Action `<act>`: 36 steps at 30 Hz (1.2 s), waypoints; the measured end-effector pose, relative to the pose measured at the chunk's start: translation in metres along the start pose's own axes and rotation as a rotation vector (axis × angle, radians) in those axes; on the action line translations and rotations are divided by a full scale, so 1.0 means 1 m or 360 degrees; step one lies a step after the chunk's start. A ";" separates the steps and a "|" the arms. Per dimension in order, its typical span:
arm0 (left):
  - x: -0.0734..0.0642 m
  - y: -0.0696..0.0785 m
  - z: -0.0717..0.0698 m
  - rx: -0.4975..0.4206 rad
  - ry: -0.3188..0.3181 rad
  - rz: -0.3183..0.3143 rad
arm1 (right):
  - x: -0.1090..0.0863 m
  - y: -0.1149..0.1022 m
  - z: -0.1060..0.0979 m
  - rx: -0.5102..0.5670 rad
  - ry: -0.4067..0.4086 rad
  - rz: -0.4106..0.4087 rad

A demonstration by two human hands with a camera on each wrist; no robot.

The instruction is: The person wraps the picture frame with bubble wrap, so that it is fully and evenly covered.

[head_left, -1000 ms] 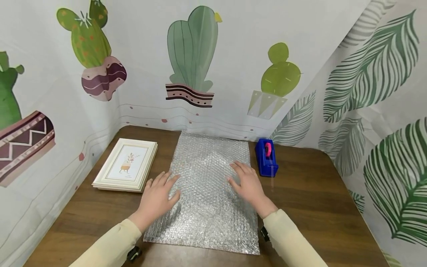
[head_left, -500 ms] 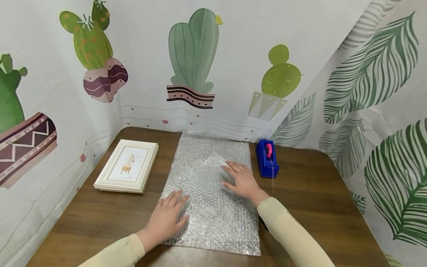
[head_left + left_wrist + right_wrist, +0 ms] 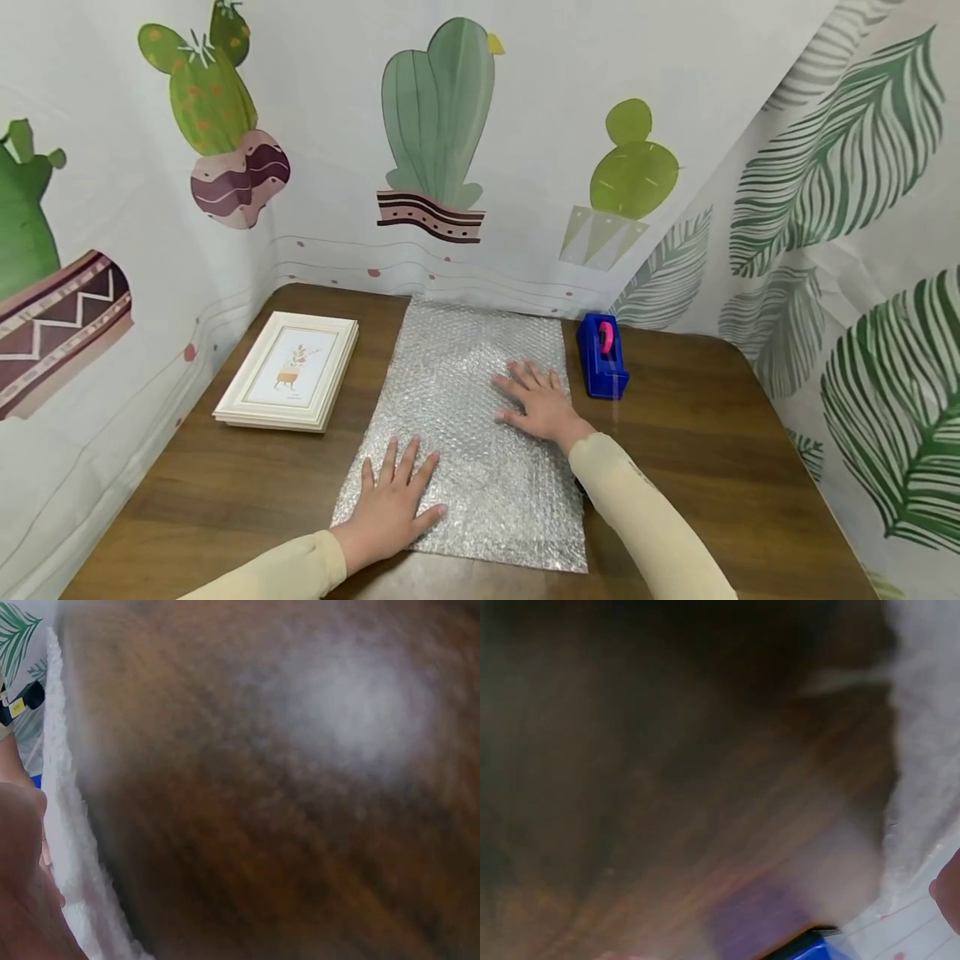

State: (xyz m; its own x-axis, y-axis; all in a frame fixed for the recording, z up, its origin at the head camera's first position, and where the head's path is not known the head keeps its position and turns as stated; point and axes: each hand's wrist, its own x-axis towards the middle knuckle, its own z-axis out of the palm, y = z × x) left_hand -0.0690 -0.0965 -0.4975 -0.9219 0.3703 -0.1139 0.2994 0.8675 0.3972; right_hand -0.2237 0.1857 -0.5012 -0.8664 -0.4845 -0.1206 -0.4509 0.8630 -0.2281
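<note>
A sheet of bubble wrap lies flat on the brown wooden table, its long side running away from me. My left hand rests on its near left corner, fingers spread and straight. Farther up on the right half, my right hand lies on the sheet with its fingers also spread. In the left wrist view, the edge of the bubble wrap runs beside the left hand. The right wrist view catches only a bit of the right hand by the sheet's edge.
White picture frames, apparently stacked, lie left of the sheet. A blue tape dispenser with a pink core stands just right of it. The wooden table meets a cloth backdrop printed with cacti and leaves at the back and sides.
My left hand has come down from the sheet's left edge to its near left corner, fingers spreading flat. My right hand has shifted slightly left and spread its fingers.
</note>
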 end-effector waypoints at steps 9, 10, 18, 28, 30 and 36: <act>0.003 -0.001 0.011 0.0036 -0.0019 -0.0032 | 0.002 0.011 0.002 0.0078 0.0094 0.0005; 0.002 -0.001 0.010 0.0037 -0.0023 -0.0032 | 0.002 0.011 0.002 0.0070 0.0090 0.0005; 0.002 0.000 0.009 0.0060 -0.0028 -0.0026 | 0.003 0.015 0.007 0.0032 0.0043 0.0000; -0.003 -0.008 0.009 0.0033 -0.0037 0.0025 | 0.002 0.011 0.010 0.0003 -0.0019 0.0042; -0.003 -0.011 0.008 0.0042 -0.0027 0.0047 | 0.002 0.010 0.010 0.0021 -0.0026 0.0050; -0.005 -0.022 0.007 0.0051 -0.0020 0.0107 | 0.000 0.007 0.012 0.0047 -0.0087 0.0116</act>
State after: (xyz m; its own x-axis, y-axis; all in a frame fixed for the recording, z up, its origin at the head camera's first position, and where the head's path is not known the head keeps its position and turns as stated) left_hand -0.0696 -0.1151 -0.5119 -0.8965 0.4318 -0.0994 0.3682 0.8508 0.3748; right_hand -0.2241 0.1900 -0.5146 -0.8833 -0.4286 -0.1903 -0.3800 0.8919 -0.2450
